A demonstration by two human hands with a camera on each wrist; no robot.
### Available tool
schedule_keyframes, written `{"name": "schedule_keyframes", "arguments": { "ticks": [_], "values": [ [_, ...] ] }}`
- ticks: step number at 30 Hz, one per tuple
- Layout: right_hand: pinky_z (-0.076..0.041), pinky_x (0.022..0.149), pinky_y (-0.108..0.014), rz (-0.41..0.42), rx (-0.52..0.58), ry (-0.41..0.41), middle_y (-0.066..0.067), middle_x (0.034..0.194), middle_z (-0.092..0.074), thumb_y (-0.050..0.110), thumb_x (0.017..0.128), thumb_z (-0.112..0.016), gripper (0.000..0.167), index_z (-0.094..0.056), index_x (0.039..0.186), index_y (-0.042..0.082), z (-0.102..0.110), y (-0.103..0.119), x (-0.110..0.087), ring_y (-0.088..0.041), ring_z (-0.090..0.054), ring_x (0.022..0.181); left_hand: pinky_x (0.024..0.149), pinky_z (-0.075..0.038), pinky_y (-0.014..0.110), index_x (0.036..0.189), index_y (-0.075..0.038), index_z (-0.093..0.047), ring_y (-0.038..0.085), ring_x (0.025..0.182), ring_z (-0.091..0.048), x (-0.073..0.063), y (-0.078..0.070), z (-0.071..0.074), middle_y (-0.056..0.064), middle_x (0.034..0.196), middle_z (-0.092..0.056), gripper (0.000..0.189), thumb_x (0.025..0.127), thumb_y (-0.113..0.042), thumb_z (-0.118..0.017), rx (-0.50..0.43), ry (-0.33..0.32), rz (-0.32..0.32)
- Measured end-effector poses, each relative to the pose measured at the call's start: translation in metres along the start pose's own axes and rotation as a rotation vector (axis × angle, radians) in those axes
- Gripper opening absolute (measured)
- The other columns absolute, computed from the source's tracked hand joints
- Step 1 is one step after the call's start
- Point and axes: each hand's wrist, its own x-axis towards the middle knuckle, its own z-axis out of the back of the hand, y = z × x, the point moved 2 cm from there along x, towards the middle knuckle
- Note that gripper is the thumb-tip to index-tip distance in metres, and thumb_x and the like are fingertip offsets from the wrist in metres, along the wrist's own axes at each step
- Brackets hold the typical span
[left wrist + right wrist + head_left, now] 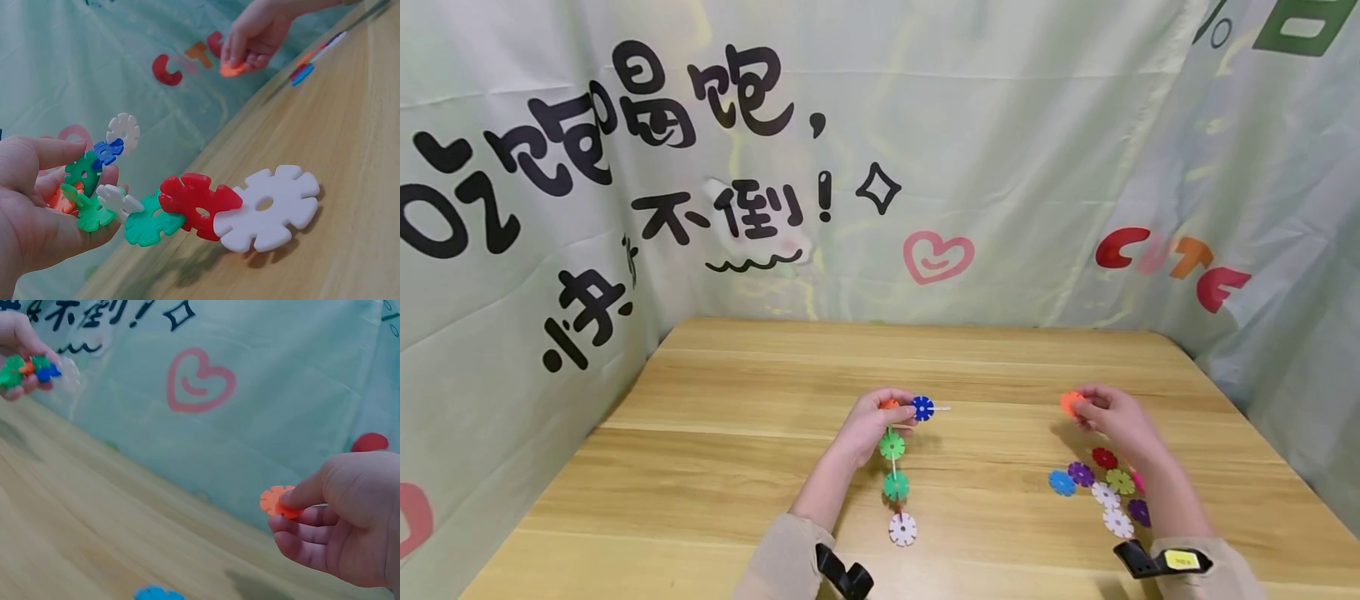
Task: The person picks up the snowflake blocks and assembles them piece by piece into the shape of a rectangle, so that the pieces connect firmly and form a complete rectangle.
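Note:
My left hand (874, 423) holds a chain of interlocking plastic snowflake discs. In the left wrist view the chain runs from a large white disc (270, 209) through a red disc (199, 203), green and white ones, to a blue disc (107, 152) and a white end disc (124, 133). An orange disc (65, 199) is partly hidden among its fingers. My right hand (1112, 417), raised over the table at the right, pinches a single orange disc (275, 501) between thumb and fingers. The two hands are well apart.
Loose discs lie on the wooden table (737, 517) below my right hand: a light blue disc (1062, 482), a red disc (1104, 457), a yellow-green disc (1121, 481), and several purple and white ones. A printed curtain (1015, 167) hangs behind the table and at both sides.

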Motion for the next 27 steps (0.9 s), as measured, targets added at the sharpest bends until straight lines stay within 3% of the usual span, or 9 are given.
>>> {"name": "schedule_keyframes", "arguments": {
  "ticks": [8, 13, 27],
  "values": [
    [-0.054, 0.076, -0.036, 0.071, 0.129, 0.067, -0.015, 0.095, -0.060, 0.011, 0.095, -0.051, 0.036, -0.041, 0.118, -0.015, -0.024, 0.023, 0.010, -0.025, -0.063, 0.083, 0.082, -0.051, 0.046, 0.111, 0.011, -0.055, 0.016, 0.076, -0.062, 0.000, 0.002, 0.001, 0.011, 0.090, -0.059, 0.025, 0.087, 0.002, -0.057, -0.002, -0.001, 0.004],
    [-0.054, 0.076, -0.041, 0.073, 0.206, 0.120, -0.026, 0.097, -0.059, 0.008, 0.093, -0.054, 0.032, -0.042, 0.113, -0.014, -0.040, 0.034, 0.012, -0.030, -0.063, 0.084, 0.082, -0.051, 0.047, 0.110, 0.011, -0.055, 0.015, 0.075, -0.061, 0.001, 0.001, 0.001, 0.010, 0.089, -0.059, 0.025, 0.087, 0.002, -0.057, 0.001, -0.003, 0.003],
    [-0.056, 0.066, -0.040, 0.076, 0.249, 0.238, -0.027, 0.088, -0.062, 0.008, 0.092, -0.057, 0.027, -0.044, 0.107, -0.010, -0.078, 0.055, 0.019, -0.032, -0.062, 0.071, 0.081, -0.051, 0.047, 0.109, 0.011, -0.055, 0.017, 0.075, -0.062, 0.000, 0.001, -0.001, 0.010, 0.087, -0.060, 0.024, 0.087, 0.002, -0.057, -0.001, -0.001, 0.006]
  ]
}}
